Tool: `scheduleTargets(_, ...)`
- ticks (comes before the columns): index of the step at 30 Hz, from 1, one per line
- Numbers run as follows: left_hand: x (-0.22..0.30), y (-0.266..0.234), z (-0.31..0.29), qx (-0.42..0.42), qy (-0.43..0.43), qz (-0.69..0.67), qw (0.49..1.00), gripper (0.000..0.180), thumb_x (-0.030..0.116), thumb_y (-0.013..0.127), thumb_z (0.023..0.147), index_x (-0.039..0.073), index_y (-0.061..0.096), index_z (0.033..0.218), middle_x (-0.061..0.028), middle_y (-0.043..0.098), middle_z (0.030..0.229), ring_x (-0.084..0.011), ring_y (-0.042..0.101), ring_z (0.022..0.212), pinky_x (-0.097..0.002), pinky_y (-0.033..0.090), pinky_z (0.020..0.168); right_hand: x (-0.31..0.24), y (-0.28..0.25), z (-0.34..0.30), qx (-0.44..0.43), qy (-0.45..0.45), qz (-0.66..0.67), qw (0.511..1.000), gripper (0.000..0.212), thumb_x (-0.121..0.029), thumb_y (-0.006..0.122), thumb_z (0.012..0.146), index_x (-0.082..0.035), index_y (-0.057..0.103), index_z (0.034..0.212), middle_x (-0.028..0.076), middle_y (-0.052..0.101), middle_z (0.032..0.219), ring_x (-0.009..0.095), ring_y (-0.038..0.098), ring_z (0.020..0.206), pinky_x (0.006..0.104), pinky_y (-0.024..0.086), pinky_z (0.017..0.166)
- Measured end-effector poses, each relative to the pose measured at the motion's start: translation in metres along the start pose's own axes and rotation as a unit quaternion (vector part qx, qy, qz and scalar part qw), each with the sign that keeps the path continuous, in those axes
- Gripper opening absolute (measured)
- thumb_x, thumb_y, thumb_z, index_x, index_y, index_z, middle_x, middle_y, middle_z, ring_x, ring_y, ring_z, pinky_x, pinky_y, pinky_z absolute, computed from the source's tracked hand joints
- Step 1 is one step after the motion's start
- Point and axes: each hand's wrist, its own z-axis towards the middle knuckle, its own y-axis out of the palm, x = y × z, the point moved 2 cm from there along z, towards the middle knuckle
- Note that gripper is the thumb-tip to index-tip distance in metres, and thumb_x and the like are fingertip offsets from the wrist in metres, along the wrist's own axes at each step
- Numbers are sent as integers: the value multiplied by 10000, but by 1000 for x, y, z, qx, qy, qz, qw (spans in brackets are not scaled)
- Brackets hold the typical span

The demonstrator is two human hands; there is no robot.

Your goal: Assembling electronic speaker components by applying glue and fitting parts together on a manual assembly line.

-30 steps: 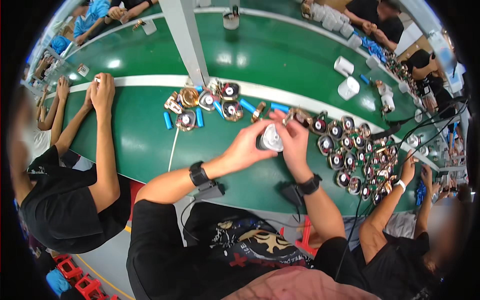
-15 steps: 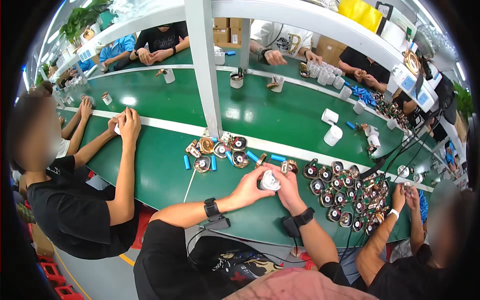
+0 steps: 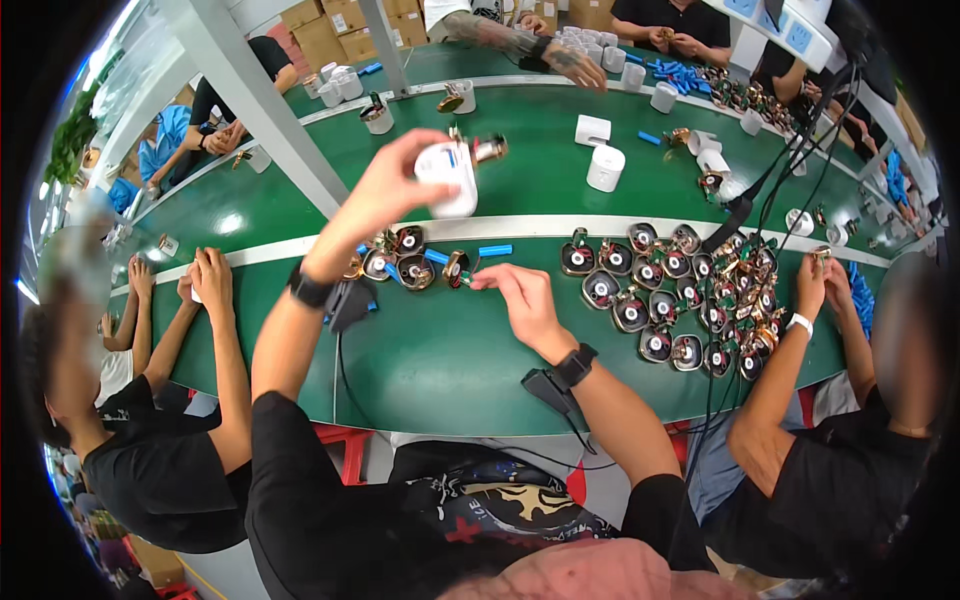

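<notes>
My left hand (image 3: 398, 185) is raised over the green conveyor belt and grips a white plastic housing (image 3: 452, 195). Something blue shows in the housing's mouth, and a copper-coloured part with a bit of circuit board (image 3: 488, 149) sticks out at its top. Below it to the right, my right hand (image 3: 525, 300) reaches to a small speaker unit (image 3: 456, 267) with a copper-coloured rim. Thumb and forefinger close on a small green circuit board (image 3: 468, 281) beside that unit. More speaker units (image 3: 413, 271) and blue battery cells (image 3: 495, 250) lie around it.
Many speaker units with boards (image 3: 630, 312) crowd the green table at my right. White housings (image 3: 606, 168) stand on the belt beyond a pale rail (image 3: 550, 230). Black cables (image 3: 740, 212) hang at the right; a white post (image 3: 262, 105) rises at the left. Co-workers sit on both sides.
Both hands were together at the white housing over the near table. The left has carried it forward and left over the belt; the right has let go and reached to the speaker units. The view has shifted.
</notes>
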Motion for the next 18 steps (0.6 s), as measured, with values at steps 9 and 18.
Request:
scheduleTargets(9,-157,-15,101,-9,-111,366,924,720,284,852,579,-12,525,1149,-212,638,1080,-357,626,1012,-395,495,899,21,-4,0,97,137,-187,968,185,-100,619,877,-34,671,1041,111,663,965,207,639,722,310,523,673)
scheduleTargets(18,-79,30,130,-18,51,423,904,729,296,791,711,13,452,1292,-237,578,1194,-369,593,1084,-432,484,930,27,-6,22,-37,62,-418,905,254,-95,666,803,-55,666,1054,116,633,988,311,664,807,423,537,660)
